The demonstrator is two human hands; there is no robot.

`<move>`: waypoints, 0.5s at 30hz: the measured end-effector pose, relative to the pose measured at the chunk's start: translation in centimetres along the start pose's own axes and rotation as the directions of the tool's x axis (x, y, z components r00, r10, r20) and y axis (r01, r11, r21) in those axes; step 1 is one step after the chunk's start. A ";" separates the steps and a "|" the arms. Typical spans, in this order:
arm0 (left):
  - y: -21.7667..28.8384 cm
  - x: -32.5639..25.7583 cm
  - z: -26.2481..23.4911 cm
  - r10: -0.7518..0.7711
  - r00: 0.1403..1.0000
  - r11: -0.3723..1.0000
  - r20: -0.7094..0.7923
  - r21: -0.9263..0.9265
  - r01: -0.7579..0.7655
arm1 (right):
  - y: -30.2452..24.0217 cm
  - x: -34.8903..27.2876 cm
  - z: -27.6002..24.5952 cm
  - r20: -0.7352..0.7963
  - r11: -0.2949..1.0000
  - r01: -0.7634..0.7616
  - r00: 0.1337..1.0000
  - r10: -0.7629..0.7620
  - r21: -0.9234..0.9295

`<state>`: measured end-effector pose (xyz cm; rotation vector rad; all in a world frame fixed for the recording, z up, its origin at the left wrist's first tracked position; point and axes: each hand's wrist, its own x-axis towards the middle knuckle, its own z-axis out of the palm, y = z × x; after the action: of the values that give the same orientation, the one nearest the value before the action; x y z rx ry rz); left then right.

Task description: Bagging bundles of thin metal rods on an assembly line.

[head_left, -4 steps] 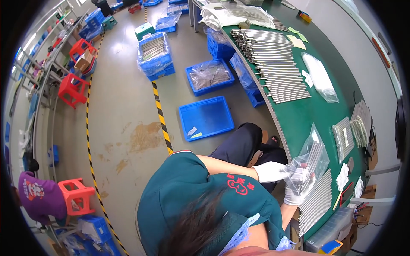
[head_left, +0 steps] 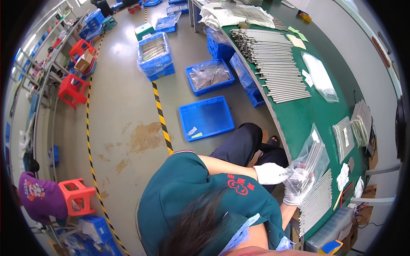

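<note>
A clear plastic bag (head_left: 304, 150) holds several slim metal rods (head_left: 314, 155) and rests at an angle over the near edge of the green table. My right hand (head_left: 294, 194), in a white glove, is closed around the lower part of the bag and the rods inside. My left hand (head_left: 270, 173), also gloved in white, is closed on the bag's left side, by its near end; its fingertips are partly hidden by the plastic. Beside my right hand, a row of bare metal rods (head_left: 317, 205) lies on the table.
A larger row of metal rods (head_left: 279, 68) lies farther along the green table (head_left: 299, 123), near a white wrapped package (head_left: 319, 77). Bundled rods (head_left: 343, 138) lie to the right. A blue tray (head_left: 207, 117) and a bagged blue crate (head_left: 156, 55) stand on the floor at left.
</note>
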<state>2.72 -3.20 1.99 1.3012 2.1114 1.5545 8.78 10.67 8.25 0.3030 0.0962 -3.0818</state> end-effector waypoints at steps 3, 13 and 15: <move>-0.2 -0.9 -0.3 -0.013 0.987 0.999 0.163 0.044 0.006 | 1.0 0.0 1.0 -0.017 0.960 -0.123 0.991 0.131 0.250; -0.2 -1.1 -3.4 -0.219 0.975 0.959 -0.021 -0.189 0.211 | -0.3 2.8 -0.7 -0.210 0.628 0.285 0.776 -0.595 -0.725; -1.5 -1.2 -3.2 0.049 0.997 0.992 -0.068 0.120 -0.040 | -0.2 2.8 0.5 -0.264 0.764 0.122 0.894 -0.362 -0.633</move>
<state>0.68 -6.26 1.72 1.3593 2.2648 1.5344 5.95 10.71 8.23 0.8878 1.2000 -2.9579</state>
